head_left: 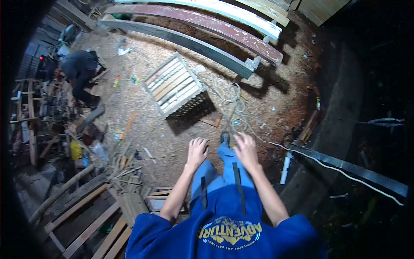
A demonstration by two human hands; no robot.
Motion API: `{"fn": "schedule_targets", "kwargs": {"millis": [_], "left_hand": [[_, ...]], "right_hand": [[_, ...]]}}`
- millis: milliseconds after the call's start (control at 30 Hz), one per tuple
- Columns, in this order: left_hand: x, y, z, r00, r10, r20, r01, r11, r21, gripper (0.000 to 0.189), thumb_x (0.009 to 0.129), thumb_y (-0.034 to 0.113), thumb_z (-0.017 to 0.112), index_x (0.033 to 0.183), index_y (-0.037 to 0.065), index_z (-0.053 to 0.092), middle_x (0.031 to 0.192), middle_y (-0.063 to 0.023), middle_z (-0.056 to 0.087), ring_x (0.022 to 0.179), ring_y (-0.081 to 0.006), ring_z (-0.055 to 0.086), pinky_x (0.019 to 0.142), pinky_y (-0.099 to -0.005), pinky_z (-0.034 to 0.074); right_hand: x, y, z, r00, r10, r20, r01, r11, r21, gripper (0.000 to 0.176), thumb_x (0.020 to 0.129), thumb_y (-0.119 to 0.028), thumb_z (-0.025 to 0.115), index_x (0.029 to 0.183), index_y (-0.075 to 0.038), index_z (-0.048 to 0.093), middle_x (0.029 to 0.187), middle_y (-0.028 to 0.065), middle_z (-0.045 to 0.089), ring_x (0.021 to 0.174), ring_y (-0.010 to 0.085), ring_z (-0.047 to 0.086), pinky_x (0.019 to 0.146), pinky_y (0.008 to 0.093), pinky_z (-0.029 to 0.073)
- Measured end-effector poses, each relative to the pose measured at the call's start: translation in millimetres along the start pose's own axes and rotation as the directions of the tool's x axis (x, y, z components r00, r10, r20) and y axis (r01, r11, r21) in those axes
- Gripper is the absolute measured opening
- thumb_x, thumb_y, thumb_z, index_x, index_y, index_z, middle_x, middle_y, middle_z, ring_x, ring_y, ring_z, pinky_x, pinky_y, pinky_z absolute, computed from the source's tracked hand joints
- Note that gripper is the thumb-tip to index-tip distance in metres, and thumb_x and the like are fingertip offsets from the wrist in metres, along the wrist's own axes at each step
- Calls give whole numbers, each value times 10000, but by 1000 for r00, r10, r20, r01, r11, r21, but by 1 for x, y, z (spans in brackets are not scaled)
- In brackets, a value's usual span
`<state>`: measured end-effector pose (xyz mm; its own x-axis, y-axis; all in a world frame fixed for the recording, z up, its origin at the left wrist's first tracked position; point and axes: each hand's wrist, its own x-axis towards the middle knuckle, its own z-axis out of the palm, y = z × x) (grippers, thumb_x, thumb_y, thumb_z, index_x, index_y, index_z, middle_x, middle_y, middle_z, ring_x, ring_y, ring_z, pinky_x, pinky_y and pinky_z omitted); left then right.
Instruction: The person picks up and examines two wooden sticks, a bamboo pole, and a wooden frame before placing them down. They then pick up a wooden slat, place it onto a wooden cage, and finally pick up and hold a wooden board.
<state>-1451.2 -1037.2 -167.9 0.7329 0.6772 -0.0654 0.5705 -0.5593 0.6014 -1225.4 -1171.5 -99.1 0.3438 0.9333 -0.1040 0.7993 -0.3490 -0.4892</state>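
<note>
My left hand (pixel 198 151) hangs in front of my left thigh, its fingers loosely curled and apart, with nothing in it. Beside it, my right hand (pixel 246 149) is held over my right leg, fingers spread and holding nothing. Ahead of both hands, a slatted wooden crate (pixel 174 84) stands on the dirt floor, apart from them. A pale rope (pixel 233 93) lies in loose coils to the right of the crate, and its white end part runs off to the right.
Long painted boards (pixel 207 26) span the top. At the upper left a person (pixel 79 69) bends over a scrap pile. Wooden pallets and planks (pixel 92 228) fill the lower left. A metal bar (pixel 353 168) and a white pipe (pixel 285 168) lie at the right.
</note>
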Motion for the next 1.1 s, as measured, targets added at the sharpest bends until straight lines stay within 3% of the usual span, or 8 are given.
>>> {"fn": "schedule_targets", "kwargs": {"millis": [200, 367, 433, 600, 767, 833, 967, 1100], "left_hand": [[15, -84, 119, 998, -58, 8, 58, 998, 11, 444, 840, 122, 719, 1274, 80, 639, 1276, -136, 639, 1292, -332, 539, 1132, -497, 372], [44, -203, 281, 991, -130, 17, 129, 990, 58, 502, 870, 133, 698, 1359, 78, 598, 1388, -161, 585, 1342, -348, 501, 1157, -501, 354], [59, -251, 348, 987, -145, -74, 149, 987, 58, 527, 890, 137, 694, 1400, 80, 576, 1444, -168, 551, 1390, -358, 463, 1189, -510, 323], [99, -357, 486, 986, -95, -135, 106, 992, 75, 655, 890, 156, 721, 1500, 100, 490, 1603, -211, 378, 1504, -380, 325, 1242, -521, 241], [118, -409, 557, 986, -1, -168, 19, 994, 105, 707, 840, 176, 770, 1484, 92, 490, 1591, -198, 402, 1493, -371, 337, 1248, -514, 242], [118, -421, 575, 981, 55, -186, -31, 992, 126, 721, 824, 189, 789, 1478, 106, 497, 1594, -187, 404, 1498, -362, 336, 1252, -509, 239], [118, -425, 574, 984, 81, -161, -54, 985, 164, 744, 805, 203, 808, 1482, 127, 511, 1609, -170, 385, 1506, -367, 328, 1257, -517, 230], [132, -428, 553, 971, 117, -210, -63, 968, 244, 754, 757, 181, 816, 1458, 132, 543, 1569, -151, 451, 1469, -351, 385, 1219, -512, 287]], "right_hand": [[36, 60, 152, 983, -118, 143, 124, 992, -30, 635, 830, -177, 783, 1423, -117, 567, 1434, 204, 506, 1350, 402, 458, 1105, 511, 402], [102, 166, 356, 972, -149, 184, 155, 988, -16, 680, 819, -167, 784, 1452, -114, 540, 1459, 220, 485, 1367, 416, 436, 1112, 516, 389], [119, 208, 437, 966, -147, 214, 175, 978, -115, 716, 800, -166, 794, 1464, -117, 530, 1478, 219, 474, 1394, 413, 417, 1125, 510, 382], [155, 282, 597, 979, -172, 106, 183, 977, -112, 831, 734, -107, 839, 1491, -159, 500, 1559, 201, 370, 1475, 447, 310, 1174, 565, 329], [165, 327, 683, 994, -68, 86, 77, 991, -111, 876, 741, -106, 857, 1518, -232, 474, 1589, 196, 328, 1502, 459, 250, 1191, 587, 313], [164, 337, 695, 990, -139, -15, 137, 986, -94, 849, 750, -74, 842, 1508, -221, 490, 1581, 186, 350, 1500, 452, 263, 1187, 575, 335], [168, 356, 693, 959, -282, 2, 282, 957, -70, 743, 726, -65, 844, 1415, -161, 584, 1537, 157, 438, 1480, 436, 332, 1148, 539, 409], [175, 358, 672, 887, -441, -139, 408, 888, -213, 652, 714, -129, 859, 1328, -119, 640, 1485, 119, 535, 1455, 399, 422, 1063, 508, 486]]}}
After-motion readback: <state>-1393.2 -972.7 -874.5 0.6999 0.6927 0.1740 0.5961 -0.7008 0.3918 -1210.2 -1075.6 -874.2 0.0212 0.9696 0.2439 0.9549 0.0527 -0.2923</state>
